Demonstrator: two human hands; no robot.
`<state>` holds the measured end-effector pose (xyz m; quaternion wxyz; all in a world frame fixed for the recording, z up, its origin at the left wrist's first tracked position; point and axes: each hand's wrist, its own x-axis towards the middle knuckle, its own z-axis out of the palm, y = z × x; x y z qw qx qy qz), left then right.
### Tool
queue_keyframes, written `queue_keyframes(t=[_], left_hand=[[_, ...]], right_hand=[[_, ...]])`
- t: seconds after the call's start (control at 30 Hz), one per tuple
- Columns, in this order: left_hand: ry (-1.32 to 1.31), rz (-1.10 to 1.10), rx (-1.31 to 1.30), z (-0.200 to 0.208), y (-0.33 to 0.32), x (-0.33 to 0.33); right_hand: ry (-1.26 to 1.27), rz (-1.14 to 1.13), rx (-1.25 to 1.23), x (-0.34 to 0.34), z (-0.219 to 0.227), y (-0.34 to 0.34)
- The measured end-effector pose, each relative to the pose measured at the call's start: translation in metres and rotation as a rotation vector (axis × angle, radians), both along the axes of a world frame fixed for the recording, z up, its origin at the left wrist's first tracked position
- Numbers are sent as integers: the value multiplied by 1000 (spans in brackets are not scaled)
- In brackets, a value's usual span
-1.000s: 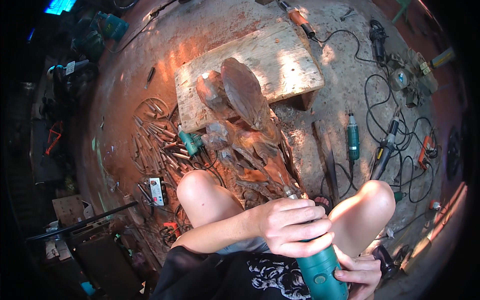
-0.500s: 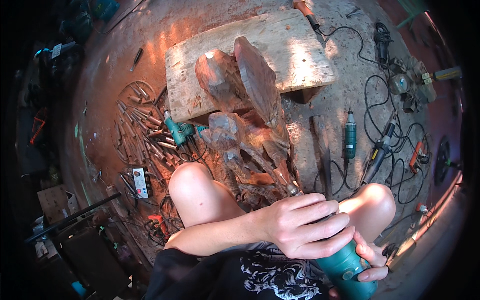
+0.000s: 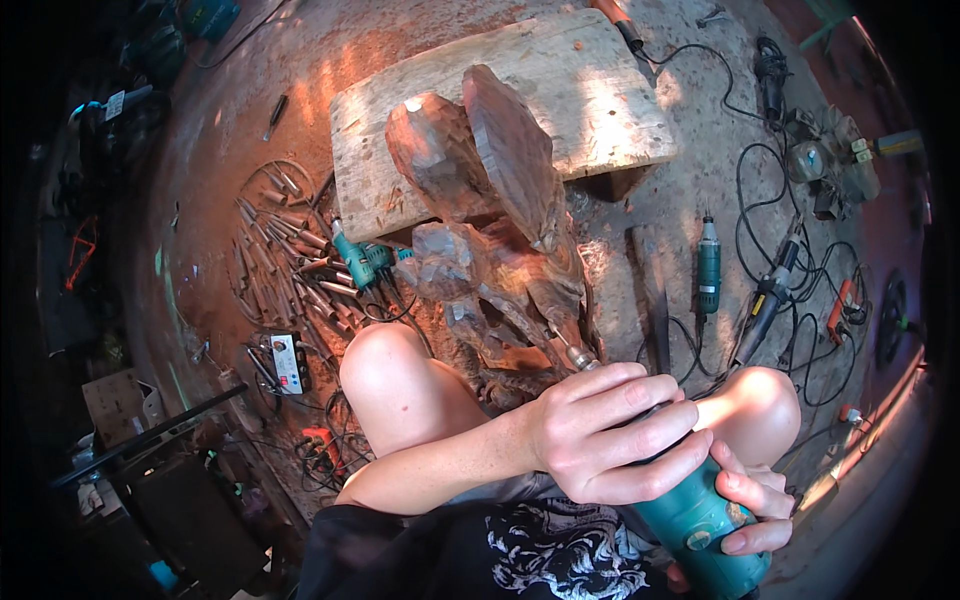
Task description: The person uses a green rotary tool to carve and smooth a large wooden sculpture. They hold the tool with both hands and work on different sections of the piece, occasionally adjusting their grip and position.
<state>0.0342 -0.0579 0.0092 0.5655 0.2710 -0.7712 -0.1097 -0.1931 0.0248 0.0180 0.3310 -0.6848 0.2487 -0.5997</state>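
Observation:
Both hands are closed around a teal die grinder (image 3: pixel 700 525) slanting across my lap. My left hand (image 3: pixel 615 435) wraps its front neck, while my right hand (image 3: pixel 755 500) grips the thicker rear body, its palm out of sight. The metal collet (image 3: pixel 580 357) and thin bit point up and left, with the tip against or very close to the carved wood; exact contact is hard to see. In front of me, between my knees, stands a rough reddish-brown wood carving (image 3: pixel 490 240) with two large upper lobes. Its lower part is partly hidden by my left hand.
Behind the carving is a low wooden bench (image 3: pixel 600 100). Carving gouges (image 3: pixel 290 240) lie heaped at left beside a teal power tool (image 3: pixel 352 258) and a white control box (image 3: pixel 287 365). At right lie another die grinder (image 3: pixel 709 265), a dark grinder (image 3: pixel 768 300) and tangled cords (image 3: pixel 750 190).
The die grinder and both hands have shifted slightly, the rear body moving a little to the right. The view has moved slightly too. Both grips stay the same.

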Motion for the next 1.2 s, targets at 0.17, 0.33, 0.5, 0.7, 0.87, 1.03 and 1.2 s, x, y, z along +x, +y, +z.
queue_keyframes(t=[0.17,0.33,0.5,0.7,0.87,1.03,1.2], left_hand=[[-25,-4,10,-2,-1,1],[-34,3,15,-1,0,1],[-19,25,8,-4,-1,-3],[-12,15,15,-5,-1,-5],[-12,-24,21,-6,0,-2],[29,-50,8,-6,1,1],[-6,-52,-44,-4,-2,5]], right_hand=[[-12,3,-70,0,-7,-8],[-61,-67,-87,3,-13,-3],[-146,-34,-110,33,5,-40],[-77,-12,-112,12,-3,-18],[-62,13,-120,14,-3,-20],[-47,32,-145,18,-5,-27],[-47,44,-159,17,-4,-29]])
